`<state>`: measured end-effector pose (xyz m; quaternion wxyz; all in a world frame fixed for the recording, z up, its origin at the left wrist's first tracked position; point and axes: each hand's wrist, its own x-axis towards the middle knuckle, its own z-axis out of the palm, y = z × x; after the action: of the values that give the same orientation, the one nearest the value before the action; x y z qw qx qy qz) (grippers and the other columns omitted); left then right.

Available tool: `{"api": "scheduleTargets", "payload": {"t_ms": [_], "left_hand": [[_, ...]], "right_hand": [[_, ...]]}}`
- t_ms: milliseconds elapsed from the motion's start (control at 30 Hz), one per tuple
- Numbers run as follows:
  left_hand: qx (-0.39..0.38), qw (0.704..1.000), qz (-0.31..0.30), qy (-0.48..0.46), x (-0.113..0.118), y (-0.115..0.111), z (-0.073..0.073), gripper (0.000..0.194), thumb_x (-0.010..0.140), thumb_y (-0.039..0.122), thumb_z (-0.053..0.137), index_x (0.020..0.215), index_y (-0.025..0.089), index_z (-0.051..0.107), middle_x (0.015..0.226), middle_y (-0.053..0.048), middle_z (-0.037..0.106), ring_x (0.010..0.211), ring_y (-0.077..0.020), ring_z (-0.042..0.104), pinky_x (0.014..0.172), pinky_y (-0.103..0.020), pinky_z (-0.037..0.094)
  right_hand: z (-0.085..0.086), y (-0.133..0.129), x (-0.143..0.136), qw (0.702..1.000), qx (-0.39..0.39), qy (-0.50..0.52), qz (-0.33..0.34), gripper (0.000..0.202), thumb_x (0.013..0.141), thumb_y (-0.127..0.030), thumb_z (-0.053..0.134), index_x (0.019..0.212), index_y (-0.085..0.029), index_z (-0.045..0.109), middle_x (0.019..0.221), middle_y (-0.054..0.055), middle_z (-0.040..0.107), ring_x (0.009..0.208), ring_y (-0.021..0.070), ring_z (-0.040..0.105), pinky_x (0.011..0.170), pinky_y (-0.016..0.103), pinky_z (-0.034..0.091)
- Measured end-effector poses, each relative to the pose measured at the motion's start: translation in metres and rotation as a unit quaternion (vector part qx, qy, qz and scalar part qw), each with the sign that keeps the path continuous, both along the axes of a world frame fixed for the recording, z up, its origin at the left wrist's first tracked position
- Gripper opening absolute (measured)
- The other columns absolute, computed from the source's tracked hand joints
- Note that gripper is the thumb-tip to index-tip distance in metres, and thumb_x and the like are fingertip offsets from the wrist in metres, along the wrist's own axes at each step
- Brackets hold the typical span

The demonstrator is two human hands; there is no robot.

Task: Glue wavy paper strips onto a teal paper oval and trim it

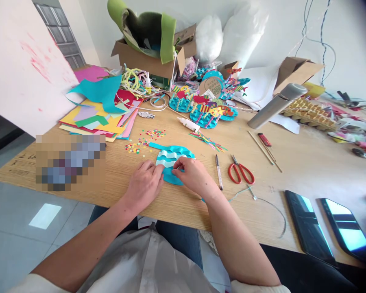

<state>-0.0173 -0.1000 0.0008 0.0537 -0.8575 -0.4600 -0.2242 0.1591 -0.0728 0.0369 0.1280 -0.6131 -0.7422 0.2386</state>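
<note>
A round blue craft piece [173, 178] with wavy white and blue paper strips [167, 158] lies flat on the wooden table in front of me. My left hand [145, 181] rests at its left edge, fingers bent and close together, the fingertips on the piece. Over its right side is my right hand [191, 173], thumb and fingers pinched on the lower strips; what lies between them is too small to tell. A straight blue strip [157, 145] sticks out at the piece's upper left.
Paper confetti [133, 147], a glue bottle [189, 124] and thin colored strips [209, 142] lie beyond. Rightward are a pen [218, 173], red-handled scissors [241, 170], a steel flask [276, 106] and two phones [308, 224]. Colored paper sheets [94, 122] sit at left.
</note>
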Motion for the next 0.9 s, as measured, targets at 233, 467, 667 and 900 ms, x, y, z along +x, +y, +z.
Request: {"api": "scheduleTargets", "payload": {"t_ms": [233, 467, 667, 900], "left_hand": [[0.000, 0.999, -0.023, -0.022, -0.005, -0.004, -0.005, 0.022, 0.089, 0.011, 0.049, 0.109, 0.011, 0.060, 0.081, -0.007, 0.067, 0.086, -0.0244, 0.055, 0.078, -0.038, 0.050], [-0.009, 0.999, -0.048, -0.007, -0.009, -0.011, -0.005, 0.036, 0.086, 0.005, 0.047, 0.118, 0.012, 0.060, 0.093, -0.010, 0.068, 0.096, -0.0266, 0.054, 0.084, -0.041, 0.051], [-0.044, 0.997, -0.047, 0.041, -0.008, -0.019, -0.005, 0.043, 0.086, 0.007, 0.047, 0.127, 0.015, 0.057, 0.116, -0.015, 0.064, 0.104, -0.0287, 0.052, 0.090, -0.045, 0.049], [-0.067, 0.996, -0.008, 0.063, 0.001, -0.025, -0.001, 0.048, 0.086, 0.009, 0.048, 0.132, 0.019, 0.056, 0.117, -0.015, 0.062, 0.105, -0.0302, 0.051, 0.089, -0.046, 0.048]], "right_hand": [[-0.008, 0.000, -0.004, 1.000, 0.008, -0.020, 0.010, 0.007, 0.081, -0.019, 0.061, 0.085, -0.019, 0.068, 0.084, 0.004, 0.072, 0.078, 0.0168, 0.063, 0.065, 0.025, 0.038], [-0.011, 0.000, -0.006, 1.000, 0.016, -0.018, 0.009, 0.010, 0.081, -0.017, 0.059, 0.084, -0.018, 0.068, 0.082, 0.004, 0.072, 0.074, 0.0154, 0.061, 0.066, 0.025, 0.037], [-0.011, -0.002, -0.007, 1.000, 0.014, -0.018, 0.008, 0.010, 0.081, -0.017, 0.057, 0.084, -0.018, 0.067, 0.083, 0.005, 0.072, 0.075, 0.0161, 0.061, 0.067, 0.025, 0.037], [-0.008, -0.002, -0.009, 1.000, 0.012, -0.027, 0.008, 0.013, 0.083, -0.014, 0.053, 0.081, -0.018, 0.065, 0.081, 0.006, 0.071, 0.074, 0.0160, 0.062, 0.066, 0.025, 0.037]]}}
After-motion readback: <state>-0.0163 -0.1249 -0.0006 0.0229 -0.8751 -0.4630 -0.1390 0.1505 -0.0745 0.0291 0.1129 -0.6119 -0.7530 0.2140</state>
